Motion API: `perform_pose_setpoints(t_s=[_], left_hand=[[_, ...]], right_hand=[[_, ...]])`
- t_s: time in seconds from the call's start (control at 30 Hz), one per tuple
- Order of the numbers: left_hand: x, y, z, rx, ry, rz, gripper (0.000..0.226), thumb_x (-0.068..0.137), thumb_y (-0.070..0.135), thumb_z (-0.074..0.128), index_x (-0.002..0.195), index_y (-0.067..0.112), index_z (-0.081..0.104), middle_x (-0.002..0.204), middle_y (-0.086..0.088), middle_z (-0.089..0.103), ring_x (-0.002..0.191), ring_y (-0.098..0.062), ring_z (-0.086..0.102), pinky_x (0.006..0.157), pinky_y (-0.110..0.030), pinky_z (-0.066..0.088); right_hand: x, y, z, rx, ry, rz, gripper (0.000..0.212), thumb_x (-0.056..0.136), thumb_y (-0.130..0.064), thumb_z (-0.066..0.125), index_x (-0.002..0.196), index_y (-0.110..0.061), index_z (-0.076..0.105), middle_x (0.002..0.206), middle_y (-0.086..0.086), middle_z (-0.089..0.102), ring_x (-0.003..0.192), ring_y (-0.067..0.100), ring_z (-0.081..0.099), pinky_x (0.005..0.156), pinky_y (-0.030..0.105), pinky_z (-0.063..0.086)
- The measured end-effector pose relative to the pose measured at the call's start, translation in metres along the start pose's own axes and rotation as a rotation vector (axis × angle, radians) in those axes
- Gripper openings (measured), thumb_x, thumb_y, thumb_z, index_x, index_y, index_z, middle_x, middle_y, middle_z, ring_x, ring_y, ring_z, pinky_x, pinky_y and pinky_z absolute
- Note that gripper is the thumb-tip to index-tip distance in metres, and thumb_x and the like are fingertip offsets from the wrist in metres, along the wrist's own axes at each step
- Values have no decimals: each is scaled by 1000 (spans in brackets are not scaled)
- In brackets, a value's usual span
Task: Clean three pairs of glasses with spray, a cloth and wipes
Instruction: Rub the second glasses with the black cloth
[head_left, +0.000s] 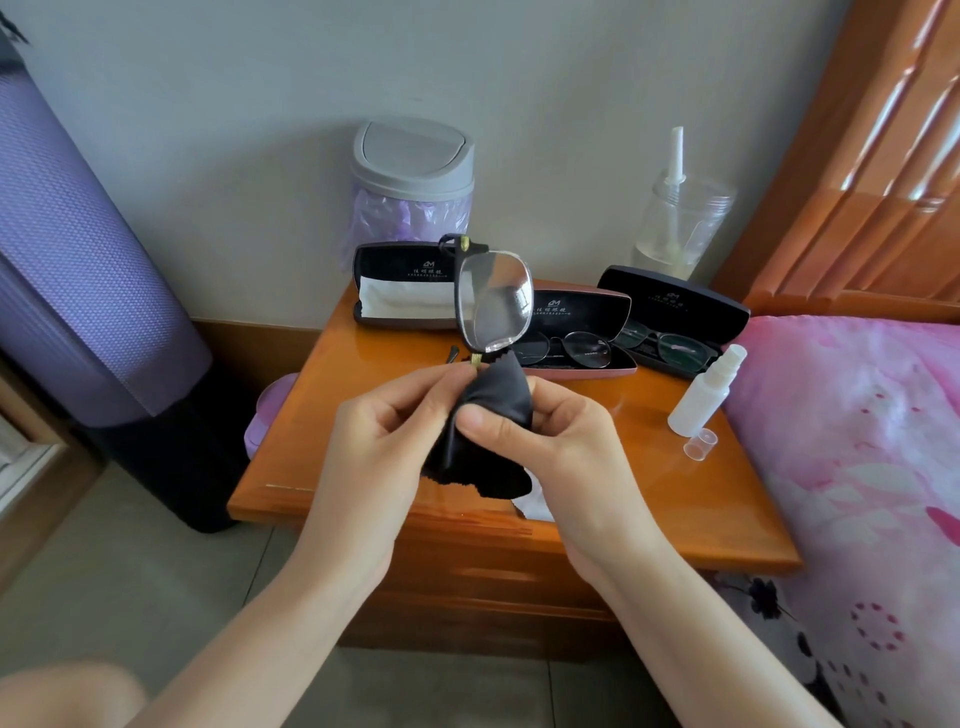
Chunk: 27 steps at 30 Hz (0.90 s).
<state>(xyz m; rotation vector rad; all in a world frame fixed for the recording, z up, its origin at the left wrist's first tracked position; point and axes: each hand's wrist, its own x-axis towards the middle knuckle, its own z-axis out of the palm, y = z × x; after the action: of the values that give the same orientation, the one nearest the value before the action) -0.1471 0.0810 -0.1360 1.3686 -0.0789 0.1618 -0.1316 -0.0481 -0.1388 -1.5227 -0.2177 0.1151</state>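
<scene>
Glasses (493, 299) upright, hands (387, 415) (535, 426) pinching — black cloth (488, 415) around lower lens

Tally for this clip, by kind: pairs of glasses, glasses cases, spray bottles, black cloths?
pairs of glasses: 3
glasses cases: 3
spray bottle: 1
black cloth: 1
Total: 8

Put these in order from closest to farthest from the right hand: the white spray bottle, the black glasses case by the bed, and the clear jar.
1. White spray bottle, on the table just right of the right hand.
2. Black glasses case, farther back, beside the bed.
3. Clear jar, at the back against the wall.
</scene>
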Motion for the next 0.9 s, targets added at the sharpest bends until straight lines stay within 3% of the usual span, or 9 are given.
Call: perform_pose_setpoints(t_s=[0.13, 0.27, 0.4, 0.53, 0.73, 0.9], left_hand=[[0, -1, 0, -32, -14, 9, 26, 73, 38, 54, 88, 30, 75, 89, 6, 76, 92, -4, 69, 72, -12, 51], [2, -1, -1, -15, -58, 6, 32, 77, 37, 57, 100, 21, 73, 98, 2, 75, 101, -9, 67, 80, -17, 52], [2, -1, -2, -78, -17, -30, 34, 69, 38, 63, 98, 24, 74, 99, 3, 75, 102, -9, 67, 81, -18, 53], [4, -1, -5, -187, 42, -79, 30, 65, 37, 65, 90, 26, 77, 98, 3, 75, 102, -11, 68, 85, -23, 54], [8, 5, -9, -297, 57, -90, 29, 78, 26, 57, 103, 20, 71, 102, 6, 75, 100, -6, 68, 83, -18, 54], [12, 6, -15, -301, 56, -109, 26, 77, 31, 55, 94, 25, 73, 102, 7, 75, 100, -7, 68, 86, -26, 55]], right_hand=[[-3, 0, 3, 125, 68, -11, 30, 69, -26, 69, 94, -9, 71, 84, 7, 73, 78, 14, 71, 63, 21, 56], [-3, -2, 3, 166, 60, -20, 31, 76, -28, 63, 93, -4, 71, 80, 6, 73, 77, 15, 71, 65, 19, 54], [-4, -5, 2, 195, 20, -1, 31, 81, -30, 56, 91, -3, 70, 77, 3, 73, 76, 11, 70, 64, 15, 52], [-4, -5, 3, 235, -5, 62, 33, 82, -33, 53, 90, -6, 69, 79, -1, 73, 78, 8, 69, 66, 13, 51], [-3, -2, 3, 186, -47, 96, 37, 86, -32, 52, 100, -3, 69, 88, 8, 72, 83, 12, 69, 70, 18, 53], [-3, 3, 5, 35, -85, 59, 17, 87, -18, 60, 94, -6, 70, 80, 7, 72, 80, 16, 70, 73, 21, 56]])
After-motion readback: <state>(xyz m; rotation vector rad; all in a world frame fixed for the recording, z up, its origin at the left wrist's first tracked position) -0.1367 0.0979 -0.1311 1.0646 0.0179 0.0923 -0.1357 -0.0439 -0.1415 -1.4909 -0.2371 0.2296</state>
